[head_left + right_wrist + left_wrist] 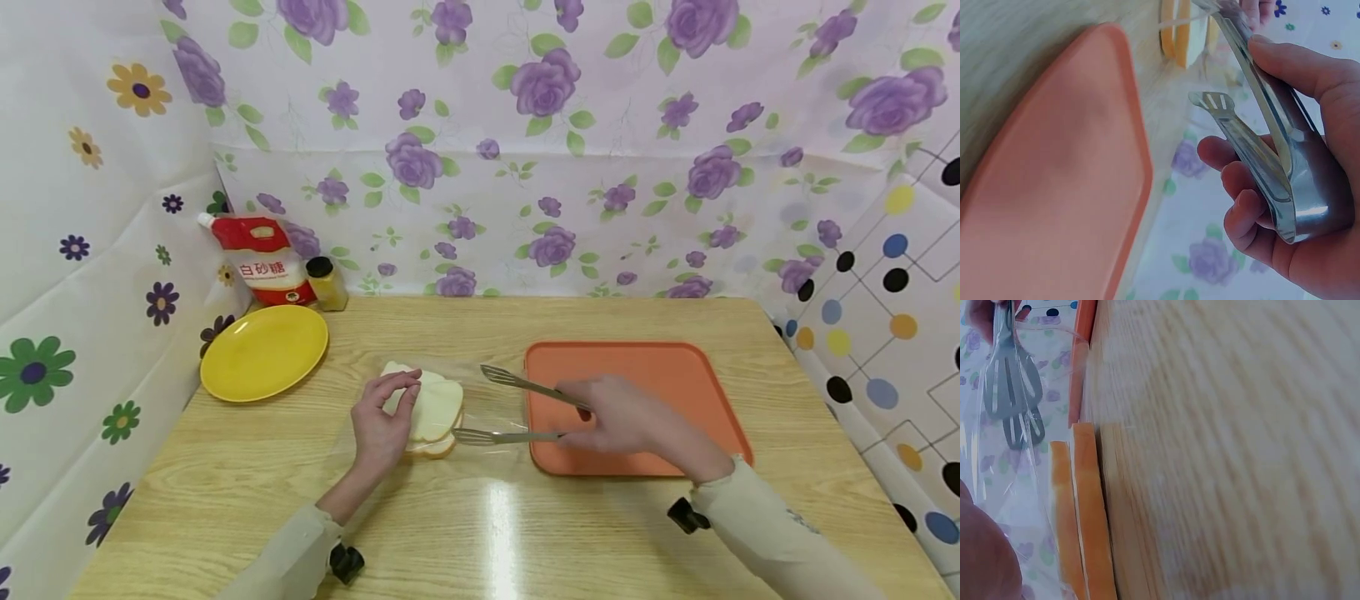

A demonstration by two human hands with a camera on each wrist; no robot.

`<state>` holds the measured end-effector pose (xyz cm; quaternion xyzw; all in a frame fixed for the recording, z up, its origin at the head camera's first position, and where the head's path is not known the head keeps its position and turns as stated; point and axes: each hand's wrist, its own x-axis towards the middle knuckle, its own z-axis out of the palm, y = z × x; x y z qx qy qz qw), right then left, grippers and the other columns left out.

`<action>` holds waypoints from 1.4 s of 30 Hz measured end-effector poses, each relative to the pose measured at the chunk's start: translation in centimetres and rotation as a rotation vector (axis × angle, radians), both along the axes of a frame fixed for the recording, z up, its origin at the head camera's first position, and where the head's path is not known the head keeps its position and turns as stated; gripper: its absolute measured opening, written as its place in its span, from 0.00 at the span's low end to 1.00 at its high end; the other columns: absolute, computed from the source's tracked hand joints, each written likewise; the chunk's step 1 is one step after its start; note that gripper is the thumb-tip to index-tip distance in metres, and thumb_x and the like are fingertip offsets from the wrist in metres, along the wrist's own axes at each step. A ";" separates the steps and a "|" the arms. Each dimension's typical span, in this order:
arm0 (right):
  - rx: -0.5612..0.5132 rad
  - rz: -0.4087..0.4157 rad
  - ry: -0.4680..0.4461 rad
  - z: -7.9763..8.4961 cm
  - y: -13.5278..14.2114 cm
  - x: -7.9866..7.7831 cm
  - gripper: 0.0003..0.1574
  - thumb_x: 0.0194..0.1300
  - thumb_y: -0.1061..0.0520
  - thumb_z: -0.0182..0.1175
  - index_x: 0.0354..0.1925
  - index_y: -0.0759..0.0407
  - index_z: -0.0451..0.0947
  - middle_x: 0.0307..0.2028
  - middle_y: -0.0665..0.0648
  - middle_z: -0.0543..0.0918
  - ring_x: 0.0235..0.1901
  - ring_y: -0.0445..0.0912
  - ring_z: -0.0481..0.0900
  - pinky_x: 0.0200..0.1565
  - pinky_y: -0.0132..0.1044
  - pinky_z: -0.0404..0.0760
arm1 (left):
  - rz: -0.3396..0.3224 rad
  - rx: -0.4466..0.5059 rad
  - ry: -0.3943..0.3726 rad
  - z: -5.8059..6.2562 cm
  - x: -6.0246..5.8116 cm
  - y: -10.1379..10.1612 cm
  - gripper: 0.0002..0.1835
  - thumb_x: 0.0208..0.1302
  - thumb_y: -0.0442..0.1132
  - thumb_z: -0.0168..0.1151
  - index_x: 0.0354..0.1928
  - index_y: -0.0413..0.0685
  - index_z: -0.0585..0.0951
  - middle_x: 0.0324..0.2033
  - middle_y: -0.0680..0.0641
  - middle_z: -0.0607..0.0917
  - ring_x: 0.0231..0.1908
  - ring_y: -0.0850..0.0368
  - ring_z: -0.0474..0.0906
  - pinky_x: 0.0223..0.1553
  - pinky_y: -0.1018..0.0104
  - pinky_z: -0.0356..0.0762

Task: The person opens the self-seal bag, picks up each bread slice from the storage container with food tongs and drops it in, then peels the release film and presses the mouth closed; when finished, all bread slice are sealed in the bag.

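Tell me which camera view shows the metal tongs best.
The right wrist view: the metal tongs are largest there, with both prongs and their joined end visible, though the top edge crops one tip. The head view shows them smaller, the right hand hiding the joined end. The left wrist view shows mainly the slotted ends, overlapping.

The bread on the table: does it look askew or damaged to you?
The bread looks slightly askew: the upper slice isn't lined up with the lower slice, whose edge pokes out beneath it. I see no damage.
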<state>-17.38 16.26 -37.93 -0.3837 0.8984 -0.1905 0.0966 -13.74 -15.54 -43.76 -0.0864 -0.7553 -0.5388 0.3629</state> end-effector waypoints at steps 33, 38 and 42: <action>-0.143 -0.505 0.104 -1.4 14.0 7.6 0.44 0.65 0.45 0.69 0.68 0.70 0.68 0.48 0.69 0.84 0.34 0.53 0.85 0.24 0.41 0.77 | -0.011 -0.016 -0.013 0.0 0.1 -0.1 0.05 0.55 0.15 0.66 0.32 0.27 0.84 0.35 0.31 0.87 0.41 0.32 0.80 0.49 0.75 0.72; -0.114 -0.622 0.121 -1.8 15.0 8.1 0.45 0.67 0.43 0.66 0.69 0.71 0.67 0.32 0.54 0.83 0.19 0.43 0.67 0.17 0.36 0.61 | -0.018 -0.012 -0.006 0.1 0.0 0.0 0.05 0.55 0.15 0.66 0.31 0.27 0.83 0.35 0.31 0.87 0.41 0.32 0.80 0.49 0.73 0.72; -0.100 -0.679 0.156 -2.3 16.1 8.3 0.45 0.66 0.42 0.66 0.67 0.72 0.68 0.32 0.56 0.84 0.22 0.47 0.72 0.18 0.37 0.65 | -0.023 -0.007 -0.007 0.1 -0.1 0.0 0.05 0.55 0.15 0.66 0.32 0.27 0.83 0.35 0.31 0.87 0.42 0.32 0.80 0.49 0.73 0.73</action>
